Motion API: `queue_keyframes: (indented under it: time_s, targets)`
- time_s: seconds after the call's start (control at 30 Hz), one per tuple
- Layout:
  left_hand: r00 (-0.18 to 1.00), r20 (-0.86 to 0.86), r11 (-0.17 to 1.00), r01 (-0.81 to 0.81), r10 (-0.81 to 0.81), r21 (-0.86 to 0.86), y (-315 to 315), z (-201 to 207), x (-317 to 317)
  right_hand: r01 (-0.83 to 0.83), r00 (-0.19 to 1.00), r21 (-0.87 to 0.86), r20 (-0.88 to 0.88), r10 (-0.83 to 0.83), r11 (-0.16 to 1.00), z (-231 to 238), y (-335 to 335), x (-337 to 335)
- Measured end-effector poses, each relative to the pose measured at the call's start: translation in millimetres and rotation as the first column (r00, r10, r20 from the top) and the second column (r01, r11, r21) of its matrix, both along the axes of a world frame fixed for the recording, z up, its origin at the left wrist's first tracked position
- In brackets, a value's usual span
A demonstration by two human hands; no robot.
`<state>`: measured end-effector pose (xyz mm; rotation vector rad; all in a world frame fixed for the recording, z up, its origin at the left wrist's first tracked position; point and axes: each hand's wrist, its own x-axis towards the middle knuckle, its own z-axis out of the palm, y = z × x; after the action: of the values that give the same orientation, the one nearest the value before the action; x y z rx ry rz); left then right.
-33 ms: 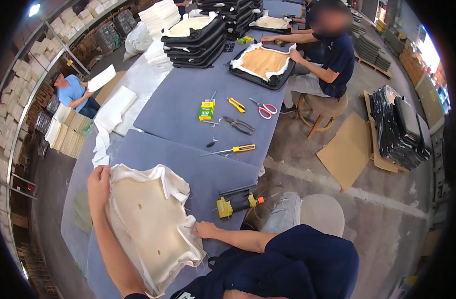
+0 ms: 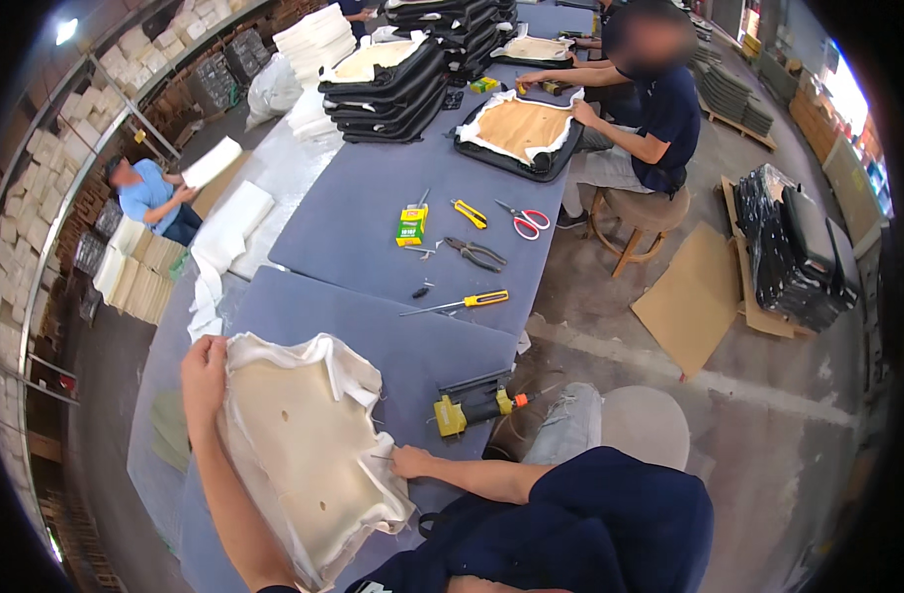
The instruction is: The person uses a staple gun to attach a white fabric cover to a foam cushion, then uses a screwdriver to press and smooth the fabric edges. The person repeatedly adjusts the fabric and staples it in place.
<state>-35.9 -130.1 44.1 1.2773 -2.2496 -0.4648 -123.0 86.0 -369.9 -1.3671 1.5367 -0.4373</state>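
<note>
A chair seat panel (image 2: 303, 445), beige with small holes and white fabric folded over its rim, lies in front of me on the grey table. My left hand (image 2: 205, 376) grips its far left corner, fingers curled over the fabric edge. At the panel's right side, my right hand (image 2: 407, 462) is closed round a tool with a thin metal shaft (image 2: 380, 457). The shaft points into the folded fabric; the handle is hidden in my fist. A yellow and black staple gun (image 2: 472, 403) rests on the table just beyond my right hand.
Farther along lie a screwdriver (image 2: 457, 302), pliers (image 2: 474, 253), red-handled scissors (image 2: 524, 219), a yellow cutter (image 2: 469, 213) and a green-yellow box (image 2: 412, 225). A co-worker (image 2: 659, 124) sits beyond at another seat panel (image 2: 526, 127). Black seats (image 2: 383, 104) are stacked behind.
The view has shifted slightly. The person in light blue at the left has lowered a little with the white sheet. My hands keep their places on the panel.
</note>
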Motion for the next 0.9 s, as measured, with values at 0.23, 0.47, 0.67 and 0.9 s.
queue_keyframes:
  time_s: [0.23,0.47,0.67,0.9]
  targets:
    - [0.999,0.049,1.0,-0.022,0.021,0.019,10,6,-2,0.061,0.998,0.072,0.028,-0.063,0.996,19,5,2]
    - [0.993,0.045,0.994,0.105,-0.105,-0.004,39,11,-32,0.11,0.994,-0.05,0.012,-0.11,0.993,7,12,3]
    - [0.985,0.172,0.999,0.021,-0.029,0.048,13,9,1,0.104,0.985,-0.253,0.158,-0.065,0.962,20,34,-6]
    - [0.963,0.209,0.883,0.244,-0.171,-0.4,48,3,-9,0.622,0.743,0.013,0.305,-0.595,0.783,79,121,-146]
